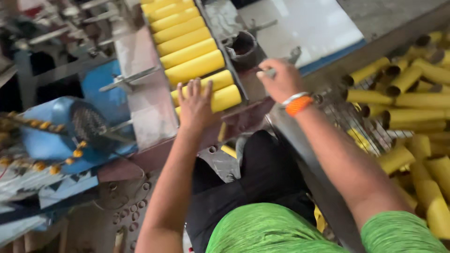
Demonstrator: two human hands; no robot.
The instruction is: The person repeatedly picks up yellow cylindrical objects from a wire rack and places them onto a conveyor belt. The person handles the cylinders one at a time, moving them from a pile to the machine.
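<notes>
The left hand point(196, 100) lies flat, fingers spread, on the nearest yellow tubes point(220, 93) at 12 o'clock. The right hand point(280, 79) grips a lever point(281, 65). The tubes look light, stiff, hollow, crushable; best held around the middle.

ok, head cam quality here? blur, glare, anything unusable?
Head view: motion blur overall, worst at the left edge, where the blue machine smears; glare washes out the white panel at top; left hand on the yellow tubes and right hand are soft but readable; tube pile at right is dim and blurred.
</notes>
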